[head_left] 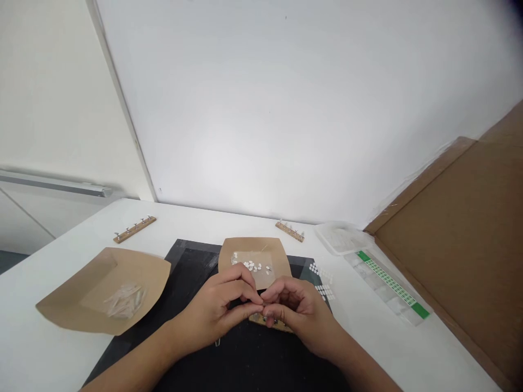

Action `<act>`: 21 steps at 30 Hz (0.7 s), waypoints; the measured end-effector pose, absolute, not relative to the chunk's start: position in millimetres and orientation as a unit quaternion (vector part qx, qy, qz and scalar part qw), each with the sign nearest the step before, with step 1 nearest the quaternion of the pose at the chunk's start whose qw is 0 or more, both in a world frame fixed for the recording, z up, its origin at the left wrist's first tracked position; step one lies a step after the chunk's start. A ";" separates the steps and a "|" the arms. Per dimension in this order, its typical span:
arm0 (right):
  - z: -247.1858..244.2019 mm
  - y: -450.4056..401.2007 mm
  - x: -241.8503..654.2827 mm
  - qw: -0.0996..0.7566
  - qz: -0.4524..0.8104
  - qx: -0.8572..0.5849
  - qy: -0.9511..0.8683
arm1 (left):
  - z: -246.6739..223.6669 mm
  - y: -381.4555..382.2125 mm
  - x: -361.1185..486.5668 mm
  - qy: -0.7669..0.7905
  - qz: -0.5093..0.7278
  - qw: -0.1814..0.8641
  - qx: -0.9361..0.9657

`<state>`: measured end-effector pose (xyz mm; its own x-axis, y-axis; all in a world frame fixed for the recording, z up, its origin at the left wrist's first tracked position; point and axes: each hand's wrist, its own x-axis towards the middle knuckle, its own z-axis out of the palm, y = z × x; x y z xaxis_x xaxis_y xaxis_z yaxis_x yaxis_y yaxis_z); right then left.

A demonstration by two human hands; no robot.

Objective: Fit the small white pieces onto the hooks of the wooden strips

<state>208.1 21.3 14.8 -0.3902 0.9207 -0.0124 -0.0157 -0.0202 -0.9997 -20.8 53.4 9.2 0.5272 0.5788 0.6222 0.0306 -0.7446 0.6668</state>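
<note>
My left hand [223, 304] and my right hand [300, 307] meet over the black mat [245, 365], thumbs and forefingers pinched with fingertips touching. Whatever is between the fingertips is too small and covered to make out. Just under the fingers lies a short wooden strip [281, 325] with small metal pegs, partly hidden by my right hand. Behind my hands, a brown paper tray [253, 244] holds several small white pieces [252, 266] on a clear sheet. A small clear sliver [218, 342] lies on the mat below my left hand.
At left, another brown paper tray [77, 305] holds clear, slender pieces [125, 300]. Pegged wooden strips stand at the back left [134, 229] and back centre [290, 231]. To the right lie sheets of white oval stickers [324, 292], a green-labelled clear packet [392, 286] and cardboard [457, 234].
</note>
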 end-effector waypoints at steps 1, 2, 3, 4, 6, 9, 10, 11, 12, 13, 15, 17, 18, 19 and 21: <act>14.3 21.5 208.1 0.389 0.589 -0.398 -0.586 | 8.5 53.9 -20.7 0.188 0.451 0.301 0.819; 14.0 21.5 208.1 0.387 0.579 -0.406 -0.592 | 7.6 54.3 -20.6 0.192 0.453 0.298 0.818; 13.8 21.5 208.3 0.385 0.569 -0.412 -0.598 | 6.6 54.7 -20.6 0.197 0.454 0.296 0.817; 13.6 21.5 208.5 0.383 0.558 -0.419 -0.605 | 5.6 55.0 -20.5 0.201 0.456 0.296 0.814; 13.5 21.1 209.0 0.378 0.530 -0.432 -0.624 | 4.3 55.1 -20.4 0.209 0.455 0.302 0.811; 13.5 20.2 210.0 0.364 0.472 -0.455 -0.662 | 4.5 53.8 -20.2 0.212 0.444 0.313 0.813; 13.6 19.9 210.2 0.359 0.452 -0.460 -0.675 | 5.1 53.1 -20.2 0.211 0.439 0.316 0.814; 13.8 19.5 210.3 0.356 0.435 -0.462 -0.686 | 5.8 52.4 -20.3 0.209 0.434 0.320 0.816; 14.0 19.2 210.2 0.354 0.422 -0.462 -0.695 | 6.5 51.7 -20.5 0.208 0.430 0.324 0.817; 14.2 19.0 210.0 0.352 0.413 -0.460 -0.703 | 7.1 51.2 -20.9 0.209 0.425 0.329 0.817; 14.6 18.8 209.3 0.348 0.398 -0.456 -0.715 | 8.1 50.4 -21.7 0.214 0.415 0.338 0.817; 14.6 18.7 208.7 0.354 0.375 -0.454 -0.727 | 8.5 50.2 -22.7 0.214 0.411 0.342 0.818; 14.5 18.7 208.6 0.360 0.359 -0.451 -0.734 | 8.5 50.3 -23.0 0.211 0.410 0.342 0.819; 14.3 18.7 208.7 0.365 0.342 -0.447 -0.742 | 8.3 50.4 -23.2 0.206 0.411 0.340 0.820; 13.7 18.7 209.5 0.365 0.313 -0.436 -0.760 | 7.6 50.8 -23.2 0.199 0.417 0.330 0.823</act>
